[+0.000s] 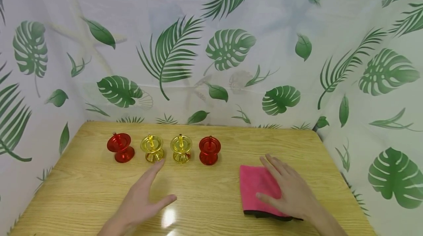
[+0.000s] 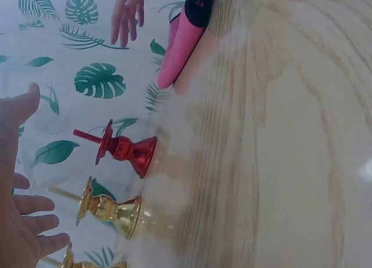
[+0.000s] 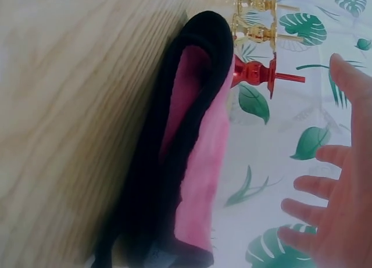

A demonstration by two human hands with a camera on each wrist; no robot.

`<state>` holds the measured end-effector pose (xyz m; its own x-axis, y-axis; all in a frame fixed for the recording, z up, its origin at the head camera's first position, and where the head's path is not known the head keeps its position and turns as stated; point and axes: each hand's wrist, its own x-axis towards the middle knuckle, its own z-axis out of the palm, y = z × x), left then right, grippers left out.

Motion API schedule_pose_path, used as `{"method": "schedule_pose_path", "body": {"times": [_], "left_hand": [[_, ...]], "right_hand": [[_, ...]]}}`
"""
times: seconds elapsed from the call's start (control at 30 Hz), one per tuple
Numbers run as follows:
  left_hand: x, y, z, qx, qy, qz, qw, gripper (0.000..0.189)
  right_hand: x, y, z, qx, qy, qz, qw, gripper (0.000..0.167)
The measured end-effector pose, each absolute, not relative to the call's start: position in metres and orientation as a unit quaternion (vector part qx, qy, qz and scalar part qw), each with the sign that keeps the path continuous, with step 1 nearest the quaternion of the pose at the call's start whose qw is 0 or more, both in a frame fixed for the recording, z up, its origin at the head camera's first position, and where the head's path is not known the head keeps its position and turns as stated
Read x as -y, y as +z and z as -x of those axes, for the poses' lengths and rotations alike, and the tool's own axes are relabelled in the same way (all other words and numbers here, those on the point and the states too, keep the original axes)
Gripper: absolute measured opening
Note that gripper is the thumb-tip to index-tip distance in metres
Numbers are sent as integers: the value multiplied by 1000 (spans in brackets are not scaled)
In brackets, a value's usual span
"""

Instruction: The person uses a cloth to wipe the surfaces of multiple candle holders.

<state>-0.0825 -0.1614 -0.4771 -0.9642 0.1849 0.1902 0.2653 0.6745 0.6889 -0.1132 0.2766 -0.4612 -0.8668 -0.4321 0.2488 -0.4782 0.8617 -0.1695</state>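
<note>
My left hand (image 1: pixel 140 197) hovers over the table with fingers extended and thumb spread, holding nothing. Just beyond it stands a row of shiny candle holders with center spikes: a red one (image 1: pixel 123 153) at the left, a gold one (image 1: pixel 154 155), another gold one (image 1: pixel 181 155), and a second red one (image 1: pixel 209 155). My right hand (image 1: pixel 290 188), fingers straight, is above a folded pink cloth (image 1: pixel 256 186) with black edging. In the right wrist view a gap shows between this hand (image 3: pixel 343 204) and the cloth (image 3: pixel 206 169), whose folded layers stand slightly open.
The wood-grain table (image 1: pixel 205 206) ends at the back against a white curtain (image 1: pixel 231 93) printed with green leaves. The same curtain encloses both sides. Light glares off the tabletop near the left hand.
</note>
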Motion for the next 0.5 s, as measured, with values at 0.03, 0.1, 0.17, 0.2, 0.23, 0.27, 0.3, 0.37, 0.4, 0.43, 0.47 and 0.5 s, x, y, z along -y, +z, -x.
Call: {"method": "schedule_pose_path", "body": {"times": [0.03, 0.1, 0.17, 0.2, 0.23, 0.27, 0.3, 0.37, 0.4, 0.43, 0.47, 0.5], "left_hand": [[157, -478, 83, 907, -403, 117, 42, 97], [148, -480, 86, 894, -434, 110, 24, 94], [139, -482, 90, 885, -452, 110, 12, 91], [136, -483, 91, 882, -458, 109, 6, 89], [133, -483, 94, 879, -465, 107, 2, 87], [130, -484, 96, 875, -472, 109, -1, 86], [127, -484, 99, 870, -480, 109, -5, 84], [122, -485, 105, 860, -498, 111, -12, 82], [119, -486, 108, 852, -511, 112, -18, 82], [116, -487, 110, 845, -522, 113, -23, 82], [113, -489, 113, 839, -531, 115, -27, 83], [109, -491, 115, 836, -536, 115, -27, 82]], "right_hand": [[-277, -462, 115, 959, 116, -239, 98, 95], [-278, -464, 120, 958, 121, -243, 90, 93], [-278, -466, 124, 957, 128, -246, 86, 90], [-279, -468, 126, 956, 130, -249, 86, 89], [-279, -469, 128, 955, 132, -253, 85, 88], [-278, -470, 130, 954, 136, -256, 82, 86], [-278, -471, 133, 952, 137, -260, 80, 85], [-277, -474, 138, 951, 138, -266, 70, 82], [-276, -475, 140, 951, 138, -269, 64, 81], [-276, -477, 142, 952, 137, -269, 56, 80], [-275, -478, 144, 952, 137, -270, 48, 79], [-274, -479, 147, 953, 136, -269, 41, 79]]}}
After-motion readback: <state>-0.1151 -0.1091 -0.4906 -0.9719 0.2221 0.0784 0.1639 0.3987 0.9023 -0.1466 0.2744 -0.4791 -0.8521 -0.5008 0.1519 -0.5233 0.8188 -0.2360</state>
